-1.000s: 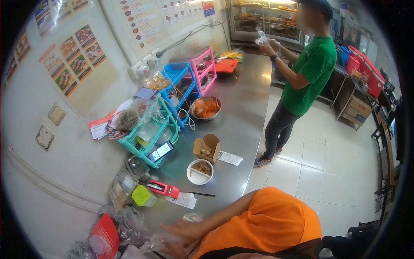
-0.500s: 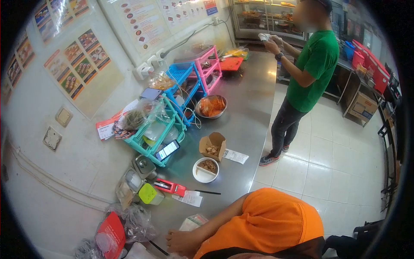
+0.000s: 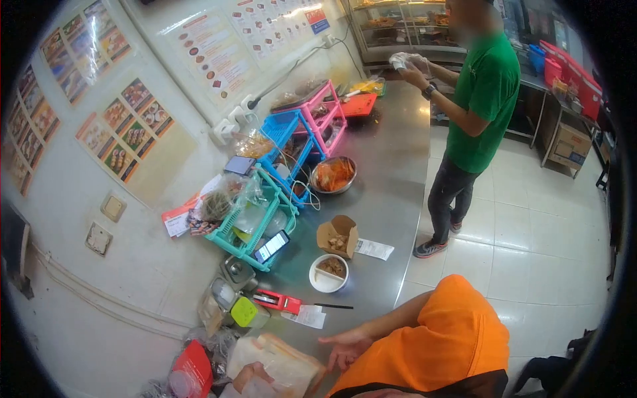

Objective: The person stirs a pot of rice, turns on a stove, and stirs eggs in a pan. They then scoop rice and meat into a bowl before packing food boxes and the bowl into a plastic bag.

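My right hand (image 3: pixel 350 345), at the end of the orange sleeve (image 3: pixel 438 331), is open with its fingers apart, beside a stack of whitish paper wrappers (image 3: pixel 285 361). My left hand (image 3: pixel 252 379) reaches in at the bottom edge and grips the near side of that stack; part of it is cut off by the frame. Just beyond lie a receipt (image 3: pixel 309 317), a red tape dispenser (image 3: pixel 279 302) and a container with a lime-green lid (image 3: pixel 244 312). Farther along stand a white bowl with a divider and brown food (image 3: pixel 328 274) and a brown food box (image 3: pixel 337 237).
Plastic racks (image 3: pixel 245 225) line the wall, with a phone (image 3: pixel 271 246) leaning on one. A metal bowl of orange food (image 3: pixel 334 176) stands beside them. A co-worker in a green shirt (image 3: pixel 494 99) stands across the steel table (image 3: pixel 391 159), holding something white.
The paper stack has come into fuller view with my left hand on it. My right hand has moved right and opened its fingers. The camera view has shifted slightly.
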`<state>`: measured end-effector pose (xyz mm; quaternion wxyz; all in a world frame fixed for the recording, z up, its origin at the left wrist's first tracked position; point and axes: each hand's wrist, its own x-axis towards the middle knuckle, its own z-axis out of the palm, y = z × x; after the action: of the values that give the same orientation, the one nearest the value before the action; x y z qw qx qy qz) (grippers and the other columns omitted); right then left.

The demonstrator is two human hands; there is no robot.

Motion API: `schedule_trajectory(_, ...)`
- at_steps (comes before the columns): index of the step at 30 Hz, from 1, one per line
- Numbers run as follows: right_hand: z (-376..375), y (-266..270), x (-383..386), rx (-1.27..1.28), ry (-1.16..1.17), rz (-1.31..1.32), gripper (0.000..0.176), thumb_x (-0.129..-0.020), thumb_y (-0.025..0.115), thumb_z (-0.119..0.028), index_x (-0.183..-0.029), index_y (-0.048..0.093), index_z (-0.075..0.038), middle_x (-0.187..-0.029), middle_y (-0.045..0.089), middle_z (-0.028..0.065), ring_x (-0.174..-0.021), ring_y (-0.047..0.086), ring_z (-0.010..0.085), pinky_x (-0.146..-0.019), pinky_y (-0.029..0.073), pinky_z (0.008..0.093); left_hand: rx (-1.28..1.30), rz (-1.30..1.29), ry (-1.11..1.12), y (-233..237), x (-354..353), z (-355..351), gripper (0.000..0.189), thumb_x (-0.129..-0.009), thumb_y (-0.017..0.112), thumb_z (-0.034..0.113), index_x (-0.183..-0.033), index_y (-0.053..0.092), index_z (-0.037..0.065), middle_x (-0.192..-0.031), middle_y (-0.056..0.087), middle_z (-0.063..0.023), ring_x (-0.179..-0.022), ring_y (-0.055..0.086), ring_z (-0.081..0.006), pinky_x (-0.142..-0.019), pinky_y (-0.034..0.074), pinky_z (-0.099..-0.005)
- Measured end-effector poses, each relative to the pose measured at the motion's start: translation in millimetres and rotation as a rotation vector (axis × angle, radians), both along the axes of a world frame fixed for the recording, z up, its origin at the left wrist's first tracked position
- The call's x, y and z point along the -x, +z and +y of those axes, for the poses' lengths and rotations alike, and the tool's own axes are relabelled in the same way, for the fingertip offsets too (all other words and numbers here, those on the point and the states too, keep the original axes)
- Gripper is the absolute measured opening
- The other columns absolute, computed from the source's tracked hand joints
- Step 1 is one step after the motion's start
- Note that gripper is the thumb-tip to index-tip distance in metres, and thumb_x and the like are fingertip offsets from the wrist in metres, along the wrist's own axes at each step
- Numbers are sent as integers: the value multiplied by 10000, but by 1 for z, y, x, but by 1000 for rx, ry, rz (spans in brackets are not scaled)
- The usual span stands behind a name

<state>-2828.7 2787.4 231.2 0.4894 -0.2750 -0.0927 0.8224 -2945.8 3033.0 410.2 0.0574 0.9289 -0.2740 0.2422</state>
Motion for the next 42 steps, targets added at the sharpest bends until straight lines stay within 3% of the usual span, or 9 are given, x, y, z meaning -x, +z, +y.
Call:
schedule_trajectory(7,59,31,14,-812,130,328,733,-808,304,-673,-1152,526,-65,-1002,618,54,-806,593,144,-632,466,281,-237,-125,33,46,6,-6,835,-751,596,517,-1381,158,189,-1422,179,-119,-1294,168,-332,-1045,137,-459)
schedule_trajectory(11,85,64,-22,-618,-137,156,737,-820,287,-661,-1172,507,-52,-1059,596,67,-904,568,158,-755,436,290,-296,-132,45,46,5,-33,844,-747,596,522,-1388,151,201,-1433,166,-115,-1304,154,-333,-1051,126,-461)
schedule_trajectory(13,99,70,-30,-481,-322,58,740,-829,275,-654,-1185,494,-44,-1097,582,76,-969,551,167,-836,416,295,517,-565,69,35,-18,-67,302,-868,492,295,-790,541,7,-933,576,-171,-904,582,-252,-805,478,-394)
schedule_trajectory(25,97,39,-62,-529,-604,128,605,-900,257,-540,-910,553,-13,-1060,564,126,-1058,500,217,-941,363,341,1164,174,344,-4,-31,-44,289,-837,547,230,-972,563,-25,-998,559,-181,-912,567,-269,-778,489,-373)
schedule_trajectory(33,85,-36,-31,-216,-674,-1151,351,-919,417,-335,-978,571,-24,-985,578,78,-956,519,159,-850,396,295,2091,493,463,-112,35,-51,301,-828,562,206,-1019,560,-28,-1003,560,-167,-928,559,-258,-769,485,-353)
schedule_trajectory(37,84,-30,-49,-223,-600,-1370,310,-899,464,-313,-957,575,-30,-936,595,92,-913,545,166,-826,411,299,1729,131,884,-271,60,-53,200,-835,515,166,-897,603,-2,-948,619,-99,-916,586,-234,-891,416,-325)
schedule_trajectory(38,87,-17,-54,-248,-578,-1403,279,-893,482,-290,-955,574,-34,-913,599,85,-892,552,163,-811,418,295,1753,117,931,-265,63,-59,200,-835,515,166,-897,603,-2,-948,619,-99,-916,586,-234,-891,416,-325)
schedule_trajectory(40,105,-7,-70,-338,-576,-1462,215,-877,517,-235,-943,572,-38,-874,604,74,-847,565,157,-769,434,288,825,87,882,-239,51,-60,196,-834,500,118,-958,592,-3,-1050,603,-103,-1006,557,-241,-966,347,-334)
schedule_trajectory(42,136,1,-90,-441,-610,-1505,183,-860,534,-201,-911,576,-31,-828,602,84,-778,573,178,-712,445,292,844,37,868,-260,57,-58,184,-831,503,105,-960,596,11,-1045,605,-96,-994,563,-243,-972,341,-353)
